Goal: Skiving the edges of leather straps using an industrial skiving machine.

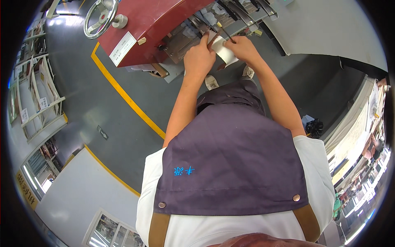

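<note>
My left hand (198, 58) is closed on a curved strip (223, 53), white on one face and brown at its edges, just in front of the machine's metal working parts (177, 49). My right hand (242, 50) is closed at the strip's right side, with a thin dark rod (226, 35) at its fingertips; whether it grips that rod or only the strip is hard to tell. The fingertips of both hands are partly hidden among the strip and machine parts.
The red machine (148, 16) with a handwheel (98, 20) fills the upper left. A grey panel (329, 33) is at upper right. Yellow floor lines (123, 94) run left of me; racks (33, 94) stand far left. A black bag (314, 127) lies on the right.
</note>
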Available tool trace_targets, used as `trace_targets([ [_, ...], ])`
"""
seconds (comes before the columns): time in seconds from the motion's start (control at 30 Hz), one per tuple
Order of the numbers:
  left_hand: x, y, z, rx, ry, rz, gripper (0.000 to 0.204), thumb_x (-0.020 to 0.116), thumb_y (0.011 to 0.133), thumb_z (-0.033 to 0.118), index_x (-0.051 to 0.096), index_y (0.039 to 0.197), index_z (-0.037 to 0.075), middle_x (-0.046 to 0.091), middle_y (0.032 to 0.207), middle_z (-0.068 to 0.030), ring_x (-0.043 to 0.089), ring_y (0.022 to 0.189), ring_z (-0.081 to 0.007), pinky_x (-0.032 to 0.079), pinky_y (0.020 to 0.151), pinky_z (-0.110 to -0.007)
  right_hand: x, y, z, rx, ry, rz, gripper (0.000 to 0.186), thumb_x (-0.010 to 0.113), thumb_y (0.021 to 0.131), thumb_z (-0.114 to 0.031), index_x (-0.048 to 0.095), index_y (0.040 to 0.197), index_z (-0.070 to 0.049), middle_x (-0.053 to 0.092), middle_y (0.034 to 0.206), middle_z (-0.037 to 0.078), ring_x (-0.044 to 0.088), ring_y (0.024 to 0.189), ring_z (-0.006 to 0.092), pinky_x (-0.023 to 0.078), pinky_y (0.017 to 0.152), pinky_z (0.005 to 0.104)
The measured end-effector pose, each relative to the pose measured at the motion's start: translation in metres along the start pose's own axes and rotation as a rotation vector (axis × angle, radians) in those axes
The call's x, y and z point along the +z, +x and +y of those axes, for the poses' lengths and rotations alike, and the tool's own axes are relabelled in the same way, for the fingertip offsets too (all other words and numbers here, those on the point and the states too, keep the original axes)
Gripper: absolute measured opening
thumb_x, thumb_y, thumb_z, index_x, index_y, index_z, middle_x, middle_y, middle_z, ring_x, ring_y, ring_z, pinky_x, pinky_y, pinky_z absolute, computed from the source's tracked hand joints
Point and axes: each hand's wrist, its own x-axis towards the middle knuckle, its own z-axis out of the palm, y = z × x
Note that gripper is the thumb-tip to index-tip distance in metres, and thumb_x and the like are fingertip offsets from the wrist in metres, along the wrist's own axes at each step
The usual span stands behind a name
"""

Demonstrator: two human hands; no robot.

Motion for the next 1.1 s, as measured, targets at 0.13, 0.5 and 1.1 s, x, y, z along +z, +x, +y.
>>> trace_targets([
  [0.13,0.0,-0.006,-0.012,-0.07,-0.273,0.066,0.047,0.052,0.076,0.017,0.057,0.122,0.014,0.066,0.08,-0.02,0.064,0.077,-0.0372,0.051,0.073,-0.046,0.009,-0.002,0.001,-0.115,-0.063,0.101,0.037,0.059,0.077,-0.037,0.067,0.082,-0.001,0.061,0.065,0.016,0.062,0.065,0.0278,0.047,0.065,0.0368],
  [0.5,0.009,-0.001,-0.004,-0.01,-0.023,0.001,0.051,0.055,0.075,0.016,0.051,0.126,0.013,0.065,0.076,-0.0225,0.065,0.074,-0.0403,0.051,0.069,-0.049,-0.004,-0.011,-0.023,0.045,0.219,0.021,0.029,0.06,0.081,-0.029,0.064,0.074,-0.002,0.055,0.056,0.002,0.048,0.046,0.0104,0.035,0.042,0.0275],
  [1.1,0.007,-0.01,-0.01,-0.043,-0.151,0.087,0.051,0.054,0.077,0.019,0.051,0.127,0.014,0.065,0.074,-0.0207,0.065,0.071,-0.039,0.052,0.068,-0.048,0.0,-0.002,-0.011,-0.044,0.117,-0.083,0.026,0.06,0.083,-0.028,0.066,0.077,-0.004,0.053,0.056,-0.001,0.045,0.048,0.0071,0.033,0.043,0.0266],
])
